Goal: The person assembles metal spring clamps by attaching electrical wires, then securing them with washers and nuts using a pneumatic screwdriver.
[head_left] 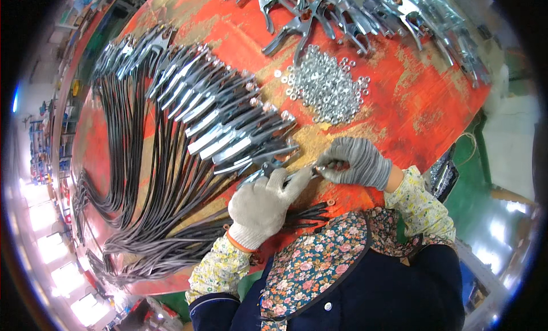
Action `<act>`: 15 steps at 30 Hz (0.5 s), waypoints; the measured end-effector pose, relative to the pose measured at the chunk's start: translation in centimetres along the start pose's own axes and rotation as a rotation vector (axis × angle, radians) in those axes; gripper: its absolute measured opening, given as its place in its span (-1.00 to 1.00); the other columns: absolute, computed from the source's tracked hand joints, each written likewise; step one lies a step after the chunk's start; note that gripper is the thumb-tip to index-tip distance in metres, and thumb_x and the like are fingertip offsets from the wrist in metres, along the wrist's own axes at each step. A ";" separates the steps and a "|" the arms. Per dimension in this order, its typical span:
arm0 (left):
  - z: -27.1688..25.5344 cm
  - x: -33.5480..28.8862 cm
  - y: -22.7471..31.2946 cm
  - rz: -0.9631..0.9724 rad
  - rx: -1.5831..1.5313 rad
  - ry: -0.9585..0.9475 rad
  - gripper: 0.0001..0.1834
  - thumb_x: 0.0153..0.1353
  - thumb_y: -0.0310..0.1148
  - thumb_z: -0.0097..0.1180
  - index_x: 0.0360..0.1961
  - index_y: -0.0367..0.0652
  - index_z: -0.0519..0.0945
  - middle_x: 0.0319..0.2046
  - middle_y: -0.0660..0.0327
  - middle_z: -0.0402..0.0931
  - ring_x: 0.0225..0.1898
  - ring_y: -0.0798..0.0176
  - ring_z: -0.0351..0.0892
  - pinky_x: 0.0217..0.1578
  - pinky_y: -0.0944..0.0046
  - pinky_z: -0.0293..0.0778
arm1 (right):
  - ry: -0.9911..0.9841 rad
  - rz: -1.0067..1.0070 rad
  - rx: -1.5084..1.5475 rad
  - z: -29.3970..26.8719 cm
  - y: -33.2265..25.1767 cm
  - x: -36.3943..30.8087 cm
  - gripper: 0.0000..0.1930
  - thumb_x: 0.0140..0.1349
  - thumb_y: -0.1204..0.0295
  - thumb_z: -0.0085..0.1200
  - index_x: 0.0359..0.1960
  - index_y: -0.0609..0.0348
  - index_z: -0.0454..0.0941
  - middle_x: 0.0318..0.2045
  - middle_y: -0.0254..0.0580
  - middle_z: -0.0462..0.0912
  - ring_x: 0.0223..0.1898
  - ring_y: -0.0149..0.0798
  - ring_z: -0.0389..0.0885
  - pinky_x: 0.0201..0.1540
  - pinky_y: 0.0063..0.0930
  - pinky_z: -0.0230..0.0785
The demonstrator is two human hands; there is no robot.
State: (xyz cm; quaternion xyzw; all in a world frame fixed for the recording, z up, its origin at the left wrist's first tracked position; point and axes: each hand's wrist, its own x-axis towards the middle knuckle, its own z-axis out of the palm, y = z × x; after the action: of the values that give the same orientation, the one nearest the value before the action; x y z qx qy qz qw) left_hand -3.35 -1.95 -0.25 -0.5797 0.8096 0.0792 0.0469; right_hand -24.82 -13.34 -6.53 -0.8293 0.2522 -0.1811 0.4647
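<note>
My left hand [260, 208], in an off-white glove, is closed around a metal spring clamp [265, 170], mostly hidden by the fingers. My right hand [357, 164], in a grey striped glove, pinches at the clamp's tip near the left fingertips. What lies between the right fingers is too small to tell. Just beyond the left hand runs a row of silver clamps [211, 114] with black cables [162, 154] trailing from them. Below the left hand lie loose black cables [165, 248], some cable ends [311, 214] showing copper ring terminals.
A heap of small metal nuts [328, 85] sits beyond my right hand on the worn red table [422, 114]. Along the far edge more clamps [342, 14] are piled. Another bunch of cabled clamps [134, 51] lies far left. Shelving [40, 137] stands off to the left.
</note>
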 end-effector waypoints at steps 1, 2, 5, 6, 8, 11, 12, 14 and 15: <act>0.0 0.6 0.0 0.029 -0.005 0.030 -0.46 0.09 -0.35 0.00 0.16 0.28 0.45 -0.24 0.30 0.56 -0.48 0.26 0.60 -0.55 0.25 0.48 | 0.030 0.004 -0.041 -0.3 0.4 -0.1 -0.86 0.10 0.34 0.23 -0.31 0.04 0.65 -0.48 -0.28 0.60 -0.51 -0.30 0.59 -0.45 -0.44 0.46; 0.0 0.8 0.2 0.032 -0.004 0.028 -0.46 0.09 -0.34 0.00 0.17 0.29 0.45 -0.22 0.29 0.56 -0.49 0.25 0.60 -0.54 0.25 0.47 | 0.079 -0.099 -0.094 0.2 0.8 -0.4 -0.85 0.08 0.36 0.24 -0.30 0.03 0.65 -0.50 -0.29 0.59 -0.52 -0.31 0.58 -0.46 -0.43 0.45; -0.6 0.5 0.7 0.047 0.058 0.013 -0.32 0.04 -0.40 0.02 0.25 0.37 0.36 -0.24 0.23 0.53 -0.64 0.25 0.51 -0.69 0.20 0.40 | 0.001 -0.144 0.014 0.4 1.0 -1.1 -0.71 0.10 0.44 0.19 -0.09 -0.01 0.61 -0.23 -0.21 0.65 -0.23 -0.19 0.64 -0.17 -0.31 0.50; -0.7 -0.1 0.7 -0.022 0.025 -0.027 -0.37 0.03 -0.29 0.12 0.20 0.33 0.39 -0.21 0.27 0.55 -0.51 0.14 0.58 -0.57 0.13 0.46 | 0.035 -0.272 0.127 2.3 2.7 -0.1 -0.66 0.13 0.45 0.15 -0.01 -0.03 0.58 -0.14 -0.17 0.63 -0.14 -0.18 0.62 -0.08 -0.29 0.48; -3.6 -0.2 1.2 -0.150 -0.061 -0.277 -0.42 0.14 -0.33 0.04 0.24 0.22 0.36 -0.08 0.19 0.48 -0.21 0.09 0.58 -0.31 0.09 0.56 | -0.017 -0.178 0.169 2.9 2.6 0.5 -0.76 0.14 0.45 0.13 -0.13 0.04 0.59 -0.26 -0.15 0.63 -0.22 -0.18 0.61 -0.16 -0.30 0.47; 0.3 -0.7 0.2 -0.022 0.006 -0.117 -0.35 0.14 -0.36 -0.03 0.30 0.30 0.26 -0.27 0.21 0.47 -0.43 0.07 0.57 -0.53 0.05 0.49 | -0.041 0.014 0.025 2.9 2.7 -0.1 -0.79 0.10 0.22 0.17 -0.28 0.02 0.61 -0.40 -0.21 0.62 -0.37 -0.16 0.62 -0.31 -0.31 0.46; 0.0 -1.0 0.4 -0.023 -0.025 -0.135 -0.37 0.14 -0.35 -0.03 0.29 0.28 0.26 -0.28 0.22 0.46 -0.41 0.05 0.58 -0.49 0.03 0.51 | -0.039 -0.035 -0.054 2.6 2.2 -0.3 -0.78 0.09 0.22 0.18 -0.28 0.00 0.61 -0.40 -0.23 0.62 -0.36 -0.18 0.62 -0.32 -0.31 0.46; 0.3 -1.4 0.2 -0.036 -0.011 -0.128 -0.41 0.17 -0.32 -0.04 0.27 0.29 0.29 -0.28 0.23 0.48 -0.43 0.04 0.59 -0.48 -0.01 0.51 | -0.031 -0.039 -0.109 2.5 1.5 -0.1 -0.78 0.09 0.22 0.19 -0.27 0.00 0.60 -0.38 -0.25 0.61 -0.37 -0.19 0.62 -0.31 -0.31 0.46; -0.6 -1.3 0.8 -0.068 -0.005 -0.140 -0.44 0.18 -0.31 -0.05 0.25 0.30 0.30 -0.27 0.24 0.49 -0.43 0.03 0.59 -0.47 -0.03 0.51 | -0.014 -0.043 -0.126 2.3 1.4 -0.3 -0.78 0.09 0.22 0.19 -0.27 0.00 0.60 -0.38 -0.25 0.61 -0.37 -0.19 0.62 -0.31 -0.31 0.46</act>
State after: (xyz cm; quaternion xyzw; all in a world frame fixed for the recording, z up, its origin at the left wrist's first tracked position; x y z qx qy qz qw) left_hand -3.66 -0.55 0.58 -0.6000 0.7840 0.1199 0.1044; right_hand -24.16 -12.26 -8.87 -0.8634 0.2416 -0.1690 0.4094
